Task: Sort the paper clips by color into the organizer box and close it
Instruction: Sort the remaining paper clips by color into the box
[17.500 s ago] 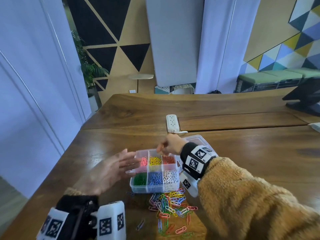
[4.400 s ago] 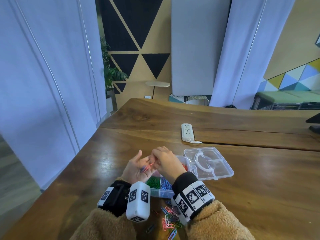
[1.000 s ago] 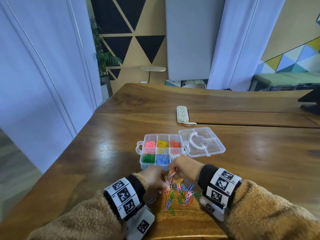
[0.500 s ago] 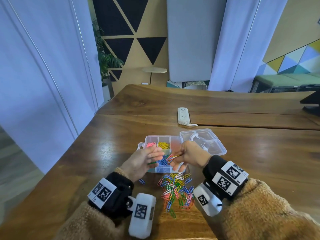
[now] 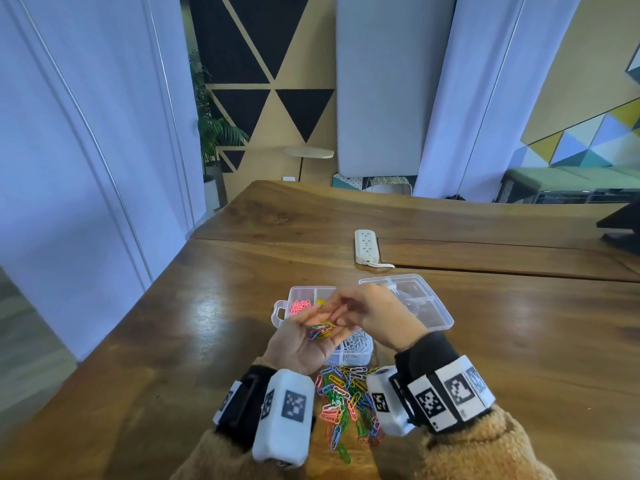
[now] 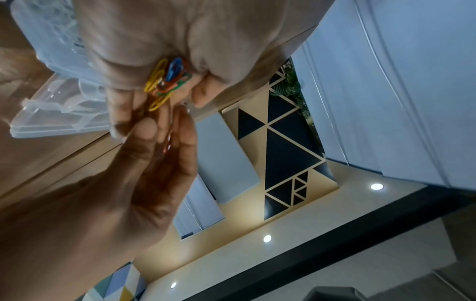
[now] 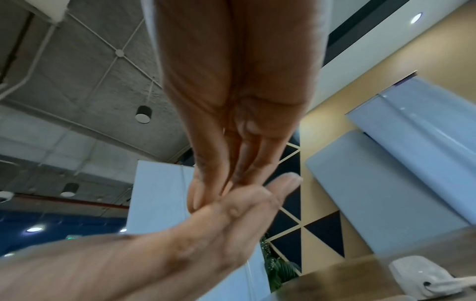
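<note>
The clear organizer box [image 5: 282, 315] stands open, with pink clips [image 5: 300, 305] and white clips [image 5: 353, 344] showing in its compartments; my hands hide the others. Its lid [image 5: 420, 301] lies flat to the right. My left hand [image 5: 301, 344] is cupped palm up over the box and holds a small mixed bunch of paper clips [image 5: 321, 331] [image 6: 167, 79]. My right hand [image 5: 372, 315] reaches to the left fingertips and pinches one reddish clip [image 6: 167, 147]. In the right wrist view the right fingers [image 7: 231, 163] meet the left hand [image 7: 180, 244].
A loose pile of mixed coloured clips [image 5: 346, 403] lies on the wooden table [image 5: 207, 341] between my wrists. A white power strip [image 5: 366, 245] [image 7: 417, 272] lies beyond the box. A dark object [image 5: 623, 223] sits at the far right edge.
Both hands have risen a little over the box. The left palm has turned further up, and the right fingers have closed in on the left fingertips.
</note>
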